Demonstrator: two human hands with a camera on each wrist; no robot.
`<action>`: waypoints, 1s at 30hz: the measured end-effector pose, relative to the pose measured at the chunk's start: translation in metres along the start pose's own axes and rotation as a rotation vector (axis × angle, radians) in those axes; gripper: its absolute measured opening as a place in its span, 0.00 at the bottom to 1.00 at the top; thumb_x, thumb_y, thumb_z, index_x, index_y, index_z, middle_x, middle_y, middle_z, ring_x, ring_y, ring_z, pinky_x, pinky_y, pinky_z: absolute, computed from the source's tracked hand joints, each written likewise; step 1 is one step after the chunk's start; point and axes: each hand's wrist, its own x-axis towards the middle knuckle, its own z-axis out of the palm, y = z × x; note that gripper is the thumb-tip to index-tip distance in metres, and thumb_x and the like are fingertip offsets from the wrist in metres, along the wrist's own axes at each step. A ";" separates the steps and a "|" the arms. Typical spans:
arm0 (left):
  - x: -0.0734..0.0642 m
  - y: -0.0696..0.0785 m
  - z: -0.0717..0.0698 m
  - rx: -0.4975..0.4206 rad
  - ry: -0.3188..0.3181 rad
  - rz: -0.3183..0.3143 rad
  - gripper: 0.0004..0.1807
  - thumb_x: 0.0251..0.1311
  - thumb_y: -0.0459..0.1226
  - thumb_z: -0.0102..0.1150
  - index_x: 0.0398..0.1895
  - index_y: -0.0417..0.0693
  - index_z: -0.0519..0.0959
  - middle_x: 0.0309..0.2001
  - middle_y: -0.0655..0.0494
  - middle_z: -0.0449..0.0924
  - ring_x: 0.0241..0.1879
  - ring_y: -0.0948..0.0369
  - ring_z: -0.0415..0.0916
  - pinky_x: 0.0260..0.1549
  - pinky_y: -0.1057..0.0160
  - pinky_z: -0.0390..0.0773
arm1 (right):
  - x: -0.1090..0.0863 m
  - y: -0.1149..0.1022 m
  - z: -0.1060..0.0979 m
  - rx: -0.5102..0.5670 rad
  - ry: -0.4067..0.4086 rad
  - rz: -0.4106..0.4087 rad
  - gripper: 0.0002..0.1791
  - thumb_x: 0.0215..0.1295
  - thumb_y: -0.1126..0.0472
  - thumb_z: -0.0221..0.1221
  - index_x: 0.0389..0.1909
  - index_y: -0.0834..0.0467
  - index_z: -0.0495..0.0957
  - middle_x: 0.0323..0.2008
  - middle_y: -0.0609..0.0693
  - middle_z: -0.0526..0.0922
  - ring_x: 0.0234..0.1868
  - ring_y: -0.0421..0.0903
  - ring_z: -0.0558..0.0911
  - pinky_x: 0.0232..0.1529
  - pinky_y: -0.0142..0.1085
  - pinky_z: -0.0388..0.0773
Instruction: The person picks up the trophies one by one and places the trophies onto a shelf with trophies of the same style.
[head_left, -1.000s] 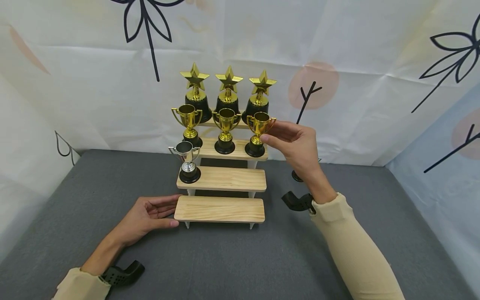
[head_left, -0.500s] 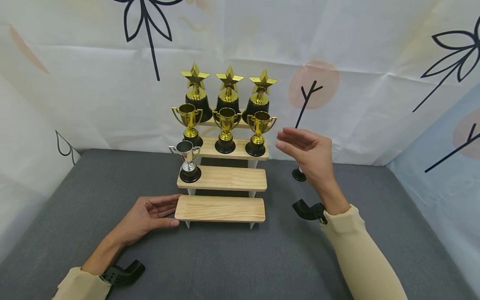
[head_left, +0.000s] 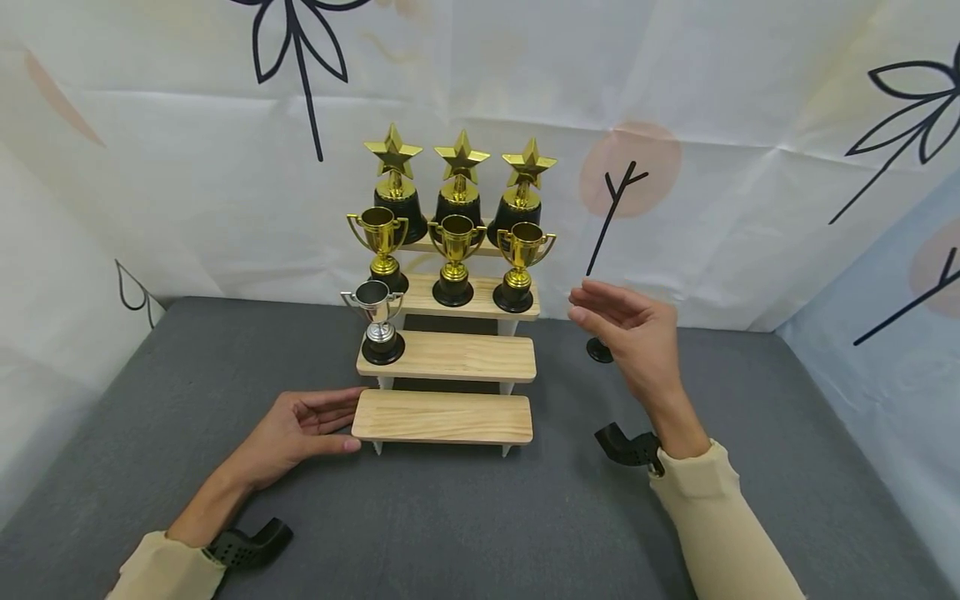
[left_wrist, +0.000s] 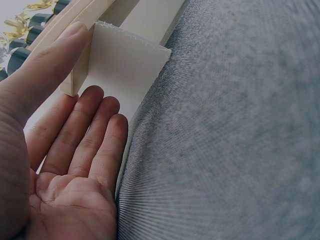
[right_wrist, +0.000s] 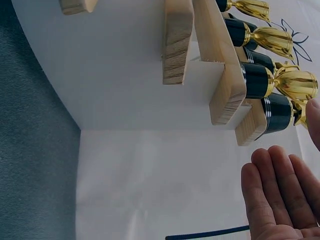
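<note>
A wooden four-step display stand stands on the table. My left hand is at the left end of its lowest step, fingers straight; in the left wrist view the fingertips lie against the white side panel. To the right of the stand my right hand hovers with nothing in it, fingers extended. Behind it shows the black round base of another trophy, its upper part hidden by the hand. Nearest on the stand is a gold cup trophy at the right end of the third step.
Two more gold cups share that step. A silver cup trophy occupies the left end of the second step. Gold star trophies line the top. A white patterned cloth hangs behind the grey table.
My right hand has let go of the right gold cup and moved right and down, toward the black-based trophy. The left hand has stayed at the lowest step.
</note>
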 end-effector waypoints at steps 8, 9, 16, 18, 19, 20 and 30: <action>0.000 0.001 0.001 -0.017 0.000 -0.003 0.37 0.56 0.21 0.69 0.67 0.19 0.64 0.66 0.30 0.70 0.60 0.62 0.77 0.58 0.62 0.80 | -0.005 0.005 -0.004 -0.007 0.022 0.026 0.22 0.61 0.73 0.69 0.57 0.70 0.81 0.45 0.48 0.89 0.47 0.44 0.88 0.50 0.34 0.86; 0.000 0.001 0.001 -0.016 0.000 -0.003 0.37 0.56 0.21 0.69 0.68 0.19 0.64 0.66 0.29 0.69 0.60 0.63 0.77 0.58 0.62 0.80 | -0.005 0.006 -0.004 0.003 0.026 0.027 0.22 0.61 0.74 0.69 0.57 0.70 0.81 0.45 0.48 0.89 0.46 0.44 0.88 0.50 0.35 0.86; 0.000 0.002 0.001 -0.018 0.002 -0.004 0.36 0.56 0.21 0.69 0.68 0.19 0.65 0.66 0.30 0.70 0.61 0.62 0.77 0.58 0.63 0.79 | -0.003 0.012 -0.013 0.040 0.058 0.023 0.20 0.60 0.76 0.68 0.55 0.70 0.82 0.43 0.49 0.89 0.45 0.43 0.88 0.48 0.35 0.87; 0.000 0.002 0.001 -0.023 0.001 -0.003 0.36 0.56 0.21 0.69 0.68 0.19 0.65 0.66 0.32 0.71 0.61 0.62 0.77 0.59 0.62 0.79 | -0.002 0.013 -0.016 0.052 0.064 0.018 0.20 0.60 0.76 0.68 0.55 0.69 0.82 0.44 0.50 0.89 0.45 0.44 0.88 0.49 0.35 0.87; 0.000 0.002 0.001 -0.026 0.000 -0.002 0.36 0.56 0.21 0.69 0.68 0.19 0.65 0.66 0.33 0.71 0.61 0.62 0.77 0.59 0.62 0.79 | -0.002 0.014 -0.017 0.068 0.067 0.017 0.20 0.59 0.76 0.69 0.54 0.69 0.82 0.44 0.50 0.89 0.45 0.44 0.88 0.49 0.35 0.87; 0.000 0.002 0.001 -0.028 -0.001 -0.002 0.36 0.56 0.21 0.69 0.68 0.19 0.65 0.66 0.34 0.72 0.61 0.62 0.77 0.59 0.62 0.79 | -0.002 0.015 -0.019 0.089 0.069 0.013 0.20 0.59 0.77 0.68 0.54 0.69 0.83 0.44 0.51 0.89 0.46 0.44 0.88 0.49 0.35 0.87; 0.000 0.003 0.001 -0.032 -0.005 -0.007 0.36 0.56 0.21 0.69 0.68 0.19 0.64 0.66 0.33 0.71 0.61 0.62 0.77 0.58 0.62 0.79 | 0.001 0.019 -0.028 0.097 0.101 0.005 0.21 0.58 0.77 0.69 0.53 0.69 0.83 0.44 0.54 0.89 0.46 0.46 0.88 0.50 0.34 0.86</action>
